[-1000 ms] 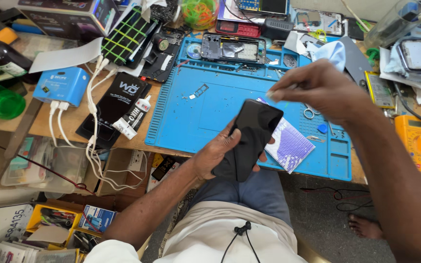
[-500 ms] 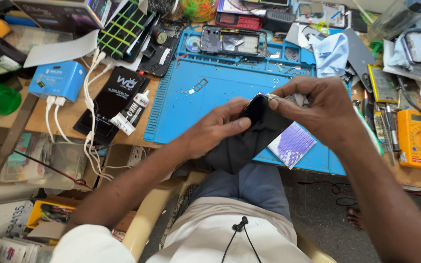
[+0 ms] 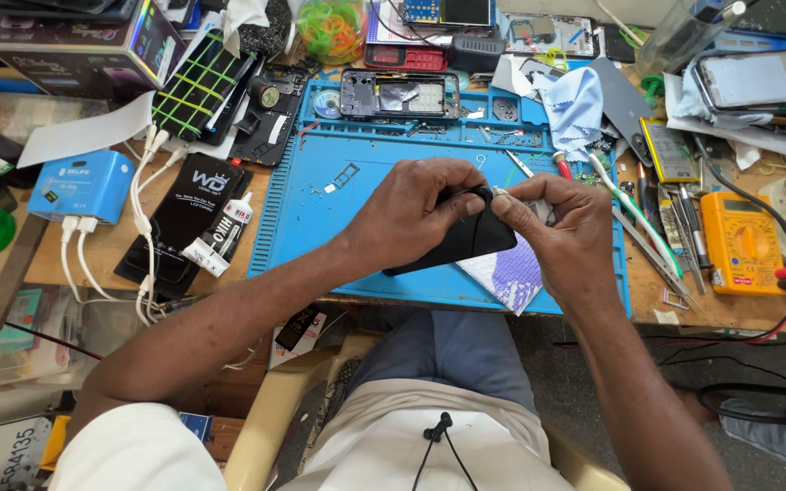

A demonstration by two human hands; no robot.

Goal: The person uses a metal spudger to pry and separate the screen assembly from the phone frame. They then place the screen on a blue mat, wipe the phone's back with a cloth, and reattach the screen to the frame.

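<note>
**Both hands on a black phone above the blue mat**

Lowest in the frame, the person's lap and the pale chair (image 3: 275, 427) fill the bottom centre; both forearms rise from there to the middle of the picture. The left hand (image 3: 411, 214) wraps its fingers around the black phone (image 3: 466, 244), gripping it from the left, tilted, above the near edge of the blue mat (image 3: 320, 227). The right hand (image 3: 561, 227) meets it at the phone's upper right corner, fingers pinched tight there; what they pinch is too small to tell. Just under the phone lies a purple patterned sheet (image 3: 511, 277), jutting past the near edge of the bench (image 3: 75, 259).

Open room is scarce: the bare left half of the mat is the only free patch, with small parts scattered on it.

Left of the mat lies a black rectangular packet (image 3: 188, 214) with white print, white cables crossing it, and further left a light blue box (image 3: 79, 186) with a label. At right, near the edge, sits a yellow multimeter (image 3: 740, 241), with tweezers and thin tools between it and the mat.

Farther up, an opened phone frame (image 3: 399, 95) rests at the mat's top edge and a light blue cloth (image 3: 575, 109) to its right. At upper left stands a dark box (image 3: 65, 50) with an iridescent side.
</note>
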